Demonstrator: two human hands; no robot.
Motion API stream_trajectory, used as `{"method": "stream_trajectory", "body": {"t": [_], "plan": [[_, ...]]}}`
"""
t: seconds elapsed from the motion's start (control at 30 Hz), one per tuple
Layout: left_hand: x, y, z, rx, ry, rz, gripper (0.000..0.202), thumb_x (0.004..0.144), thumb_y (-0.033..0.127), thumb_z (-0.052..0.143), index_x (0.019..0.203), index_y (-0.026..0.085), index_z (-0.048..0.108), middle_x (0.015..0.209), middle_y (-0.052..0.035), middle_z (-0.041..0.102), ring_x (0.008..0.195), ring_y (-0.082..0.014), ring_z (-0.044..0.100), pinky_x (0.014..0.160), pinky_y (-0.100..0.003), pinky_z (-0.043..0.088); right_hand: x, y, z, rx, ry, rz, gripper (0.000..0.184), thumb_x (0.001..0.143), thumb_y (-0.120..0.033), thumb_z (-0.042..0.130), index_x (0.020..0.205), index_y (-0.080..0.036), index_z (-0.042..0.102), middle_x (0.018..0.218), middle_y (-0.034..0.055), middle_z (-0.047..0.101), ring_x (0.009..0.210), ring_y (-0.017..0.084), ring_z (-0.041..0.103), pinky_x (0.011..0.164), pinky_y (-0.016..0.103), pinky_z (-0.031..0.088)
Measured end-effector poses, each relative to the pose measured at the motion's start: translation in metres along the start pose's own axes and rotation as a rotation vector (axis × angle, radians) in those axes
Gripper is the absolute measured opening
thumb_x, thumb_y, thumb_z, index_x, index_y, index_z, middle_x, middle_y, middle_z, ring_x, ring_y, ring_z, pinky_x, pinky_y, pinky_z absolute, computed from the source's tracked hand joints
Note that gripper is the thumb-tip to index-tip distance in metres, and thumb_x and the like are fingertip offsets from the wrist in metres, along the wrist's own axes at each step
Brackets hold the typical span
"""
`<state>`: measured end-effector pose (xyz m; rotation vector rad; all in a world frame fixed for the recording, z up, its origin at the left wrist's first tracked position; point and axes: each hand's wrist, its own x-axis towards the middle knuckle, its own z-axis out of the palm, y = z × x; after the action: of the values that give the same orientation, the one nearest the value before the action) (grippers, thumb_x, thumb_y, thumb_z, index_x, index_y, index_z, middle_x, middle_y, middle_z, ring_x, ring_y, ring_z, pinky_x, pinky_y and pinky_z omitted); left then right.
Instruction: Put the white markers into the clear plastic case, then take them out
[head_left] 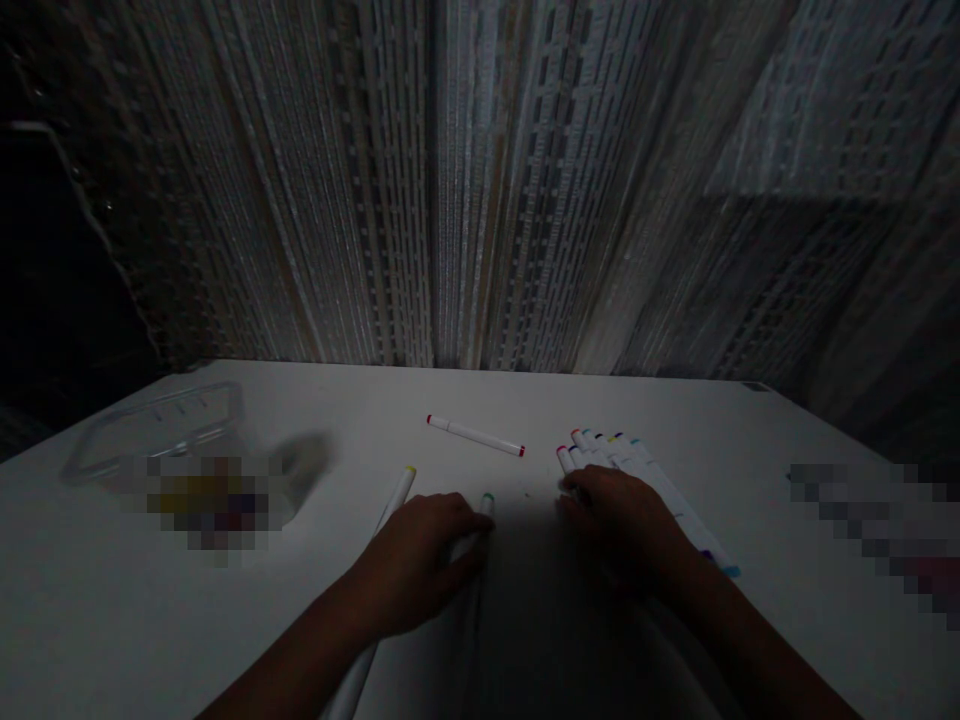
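Note:
My left hand (424, 550) has its fingers and thumb curled round a white marker with a green end (487, 498), which lies lengthwise on the table. Under my left wrist passes another white marker with a yellow end (403, 487). My right hand (626, 515) is closed at the near left side of a row of white markers (656, 470) with ends of several colours. A pink-ended marker (562, 455) pokes out beyond its fingertips; the rest of that marker is hidden. Farther back, a red-ended marker (476, 434) lies crosswise, apart from both hands.
On the left of the white table (360, 410) stands a clear plastic container (150, 425) beside a pixelated, colourful patch. Another blurred item (877, 530) lies at the right edge. A striped curtain (480, 180) hangs behind the table. The light is dim.

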<state>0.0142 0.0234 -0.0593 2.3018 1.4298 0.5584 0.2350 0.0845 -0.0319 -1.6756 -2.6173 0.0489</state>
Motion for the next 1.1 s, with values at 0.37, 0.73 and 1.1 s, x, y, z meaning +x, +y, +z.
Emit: {"method": "stream_trajectory", "body": {"t": [0.37,0.73,1.1], "plan": [[-0.001,-0.012,0.008,0.004,0.065,-0.107,0.032,0.08,0.025,0.049,0.111,0.02,0.053,0.097,-0.0074,0.06,0.086,-0.0221,0.054,0.074,-0.035,0.043,0.0,0.0,0.001,-0.002,0.001,0.003,0.023,0.08,-0.026,0.044,0.093,-0.017,0.061,0.091,0.0081,0.065,0.083,0.02,0.059,0.071,0.032,0.044],[0.001,-0.004,0.001,0.005,0.067,-0.074,0.021,0.078,0.02,0.048,0.098,0.022,0.057,0.094,-0.0032,0.061,0.086,-0.0206,0.054,0.075,-0.033,0.043,0.0,0.004,0.007,0.006,0.063,-0.038,0.023,0.079,-0.026,0.044,0.091,-0.019,0.062,0.087,0.0075,0.065,0.08,0.02,0.059,0.068,0.031,0.044],[0.0,-0.001,0.001,-0.044,0.009,0.006,0.028,0.08,0.02,0.049,0.106,0.025,0.056,0.093,-0.0032,0.061,0.086,-0.0204,0.055,0.076,-0.035,0.042,0.001,0.004,0.007,-0.001,0.025,-0.02,0.025,0.079,-0.027,0.044,0.094,-0.018,0.062,0.088,0.0073,0.065,0.079,0.02,0.059,0.067,0.031,0.044]]}}
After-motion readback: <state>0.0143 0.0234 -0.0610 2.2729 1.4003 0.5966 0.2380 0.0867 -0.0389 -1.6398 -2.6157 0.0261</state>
